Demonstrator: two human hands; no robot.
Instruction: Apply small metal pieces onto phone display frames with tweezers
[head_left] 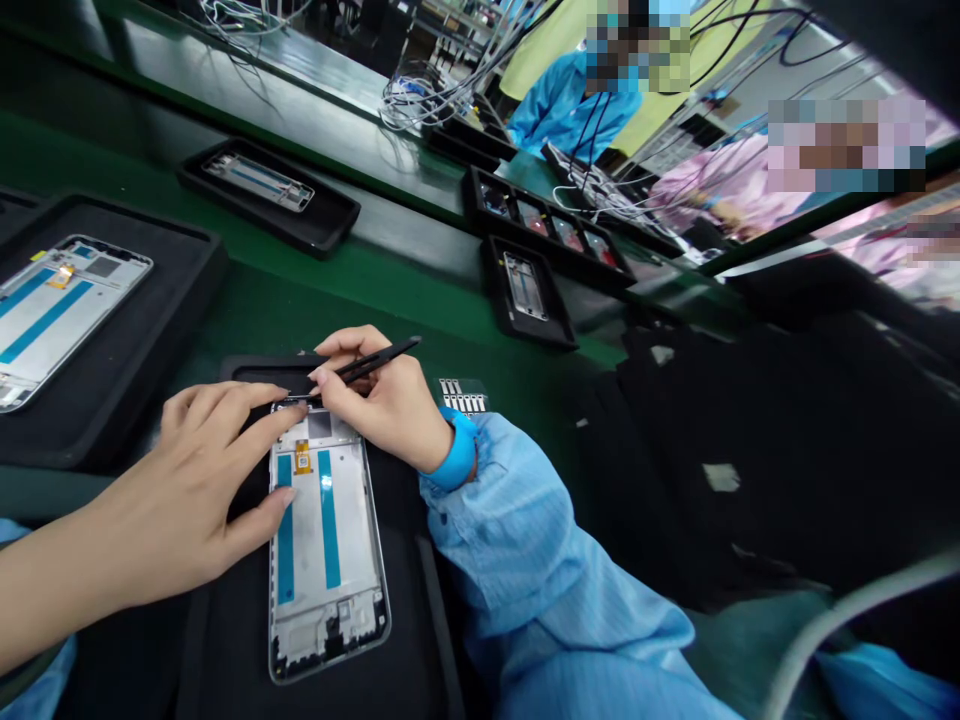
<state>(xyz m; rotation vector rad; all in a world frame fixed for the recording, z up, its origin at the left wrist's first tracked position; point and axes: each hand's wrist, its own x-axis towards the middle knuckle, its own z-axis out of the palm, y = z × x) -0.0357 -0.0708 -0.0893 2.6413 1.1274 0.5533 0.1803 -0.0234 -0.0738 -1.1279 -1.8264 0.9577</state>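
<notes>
Here the phone frame (324, 540) lies under both hands, tweezers (367, 365) at its top.

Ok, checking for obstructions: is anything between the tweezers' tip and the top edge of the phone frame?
Nothing visible. The tweezers in the right hand have their tip at the top edge of the phone frame. The forefinger of the left hand lies just beside the tip, not across it.

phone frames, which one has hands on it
The nearest phone frame: left hand rests on it, right hand holds tweezers to its top edge.
</notes>
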